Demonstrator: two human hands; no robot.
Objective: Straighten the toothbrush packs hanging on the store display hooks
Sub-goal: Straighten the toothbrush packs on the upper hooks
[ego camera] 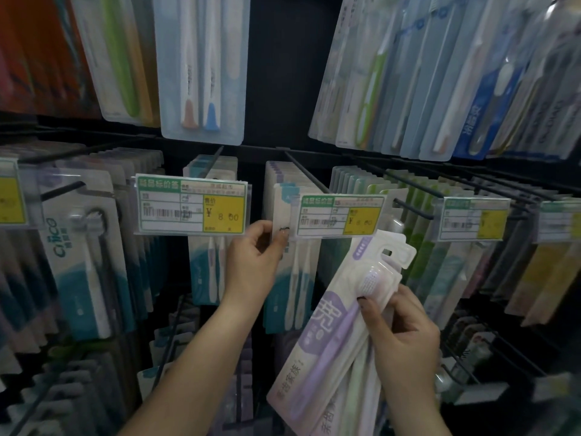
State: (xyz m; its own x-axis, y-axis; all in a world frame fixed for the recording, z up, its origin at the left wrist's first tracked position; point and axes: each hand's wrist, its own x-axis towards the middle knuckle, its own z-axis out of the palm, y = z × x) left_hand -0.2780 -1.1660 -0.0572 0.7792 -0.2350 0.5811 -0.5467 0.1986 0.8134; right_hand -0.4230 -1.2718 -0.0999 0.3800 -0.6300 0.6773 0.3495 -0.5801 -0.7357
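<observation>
My right hand (405, 332) is clamped on a purple toothbrush pack (342, 313), thumb across the front just under the brush-head blister, fingers wrapped behind; there look to be more packs stacked behind it in the same grip, can't count them. My left hand (251, 262) pinches the left edge of the front white pack (283, 247) on the middle hook, thumb and fingertips closed on the card just below the price tag (341, 215). The purple pack is off the hook, held in front of the display, below and right of that tag. Its long axis runs diagonal: hang-hole end up and to the right, bottom end down and to the left, printed face toward me. The hung packs all sit vertical, so mine is well off that line. Step in hand, as I read it: left hand steadies the hung row, right hand brings the loose stock back. Next move needs the purple pack rotated upright, hole lined up with the tip of the hook (408, 209) that carries its kind, then slid on. I can't tell from here which hook that is. Risk: the tag hides the hook tip behind it, so threading is partly blind.
</observation>
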